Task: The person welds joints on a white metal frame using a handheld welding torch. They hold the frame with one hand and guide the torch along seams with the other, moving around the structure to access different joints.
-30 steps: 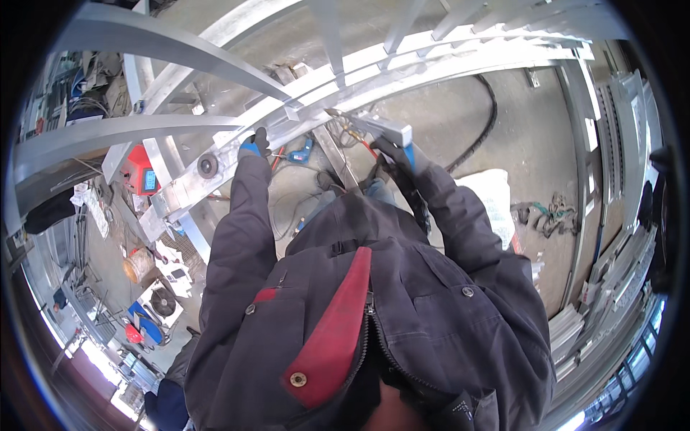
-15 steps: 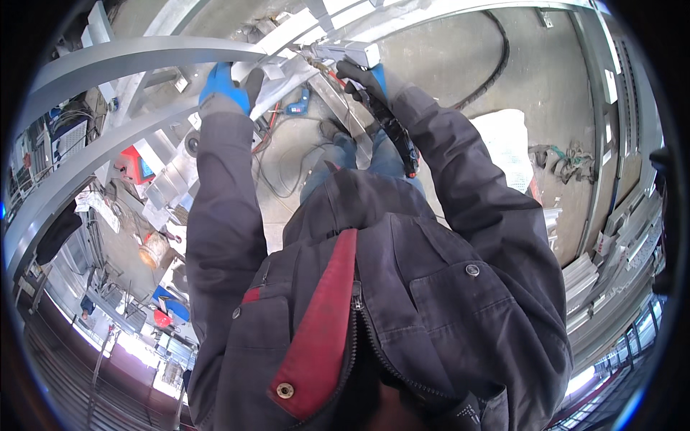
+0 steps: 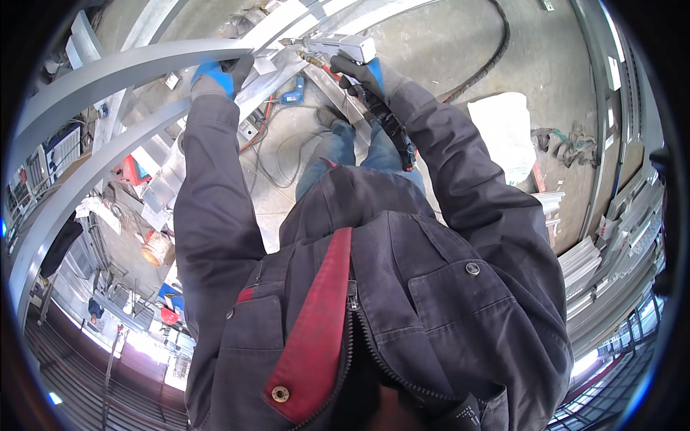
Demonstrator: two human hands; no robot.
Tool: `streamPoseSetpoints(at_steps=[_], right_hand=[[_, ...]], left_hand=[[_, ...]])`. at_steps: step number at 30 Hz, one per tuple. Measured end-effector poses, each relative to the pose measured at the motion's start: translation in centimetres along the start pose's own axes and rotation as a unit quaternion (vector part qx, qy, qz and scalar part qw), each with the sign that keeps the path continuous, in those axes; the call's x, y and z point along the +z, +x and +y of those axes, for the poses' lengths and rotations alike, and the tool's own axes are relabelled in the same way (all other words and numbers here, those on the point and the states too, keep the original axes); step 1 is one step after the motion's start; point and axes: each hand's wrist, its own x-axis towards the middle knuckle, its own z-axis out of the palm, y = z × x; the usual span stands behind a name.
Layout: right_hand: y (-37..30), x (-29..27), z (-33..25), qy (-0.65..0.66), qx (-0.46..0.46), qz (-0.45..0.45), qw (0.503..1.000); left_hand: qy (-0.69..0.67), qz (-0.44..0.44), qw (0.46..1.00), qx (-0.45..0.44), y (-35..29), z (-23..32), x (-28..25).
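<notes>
My left hand (image 3: 214,77), in a blue and dark glove, is closed at the grey metal frame (image 3: 154,59), just under a curved bar. Part of its fingers is hidden there. My right hand (image 3: 353,72), also gloved, is wrapped round the handle of a welding gun with a silver boxy body (image 3: 345,46). Its narrow nozzle points left toward the frame's joint, a short way from my left hand. A black wrapped cable (image 3: 392,128) hangs from the handle toward my legs.
A blue power drill (image 3: 293,93) lies on the floor among thin cables. To the right are a white sack (image 3: 503,133) and a black hose (image 3: 496,61). Metal profiles (image 3: 611,266) are stacked at far right. A red-framed box (image 3: 131,171) stands to the left.
My left hand has shifted slightly left and its dark thumb now sits closer to the bar. The welding gun appears slightly farther left. The whole view has shifted a little.
</notes>
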Motion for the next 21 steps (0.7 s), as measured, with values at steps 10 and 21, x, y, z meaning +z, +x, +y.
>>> streamPoseSetpoints(at_steps=[10, 21], right_hand=[[-0.1, -0.7, 0.7, 0.005, -0.017, 0.004, 1.0], [0.4, -1.4, 3.1, 0.016, -0.02, 0.009, 1.0]], left_hand=[[-0.035, 0.006, 0.999, 0.025, -0.4, 0.2, -0.2], [-0.129, 0.042, 0.989, 0.054, -1.3, 0.8, -0.2]])
